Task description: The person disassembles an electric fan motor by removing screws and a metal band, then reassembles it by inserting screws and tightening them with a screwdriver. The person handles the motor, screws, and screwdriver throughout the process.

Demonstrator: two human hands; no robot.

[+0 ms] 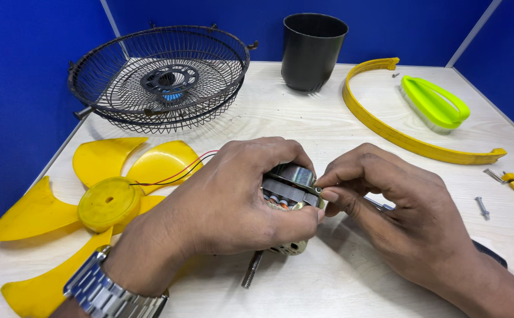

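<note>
A pale wood-grain table is enclosed by blue partition walls across the top and both sides of the frame. A yellow fan blade is spread at lower left, and a wire guard is set at upper left. A curved yellow band and a green brush are seen at upper right, a black cup at top centre. At centre, a motor is gripped by the curled left hand, its shaft pointing down. The right hand is pinched shut at the motor's edge; what it pinches cannot be told. Screws lie at right.
</note>
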